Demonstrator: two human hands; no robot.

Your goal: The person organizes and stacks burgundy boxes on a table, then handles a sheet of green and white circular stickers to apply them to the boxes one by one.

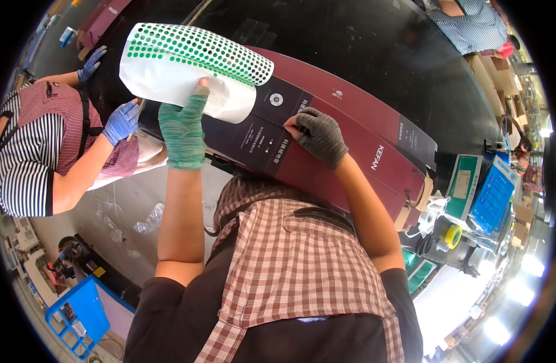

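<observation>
My left hand (186,134), in a green knitted glove with a bare thumb tip, grips a curled white sheet of round green stickers (169,71). The thumb presses on the white side; the other fingers are hidden beneath. Under the sheet's right part lies a long maroon carton (356,158) with a dark printed panel. My right hand (321,134), in a dark grey glove with bare fingertips, is at the carton by that panel. Its thumb and forefinger are pinched together; whether a sticker is between them is too small to see.
The carton rests on a black table (374,42). At the left a co-worker in blue gloves (122,122) stands close by. Yellow tape (452,236), a blue box (492,195) and a green-and-white box (463,181) are at the right. Another person (471,27) is at the far right.
</observation>
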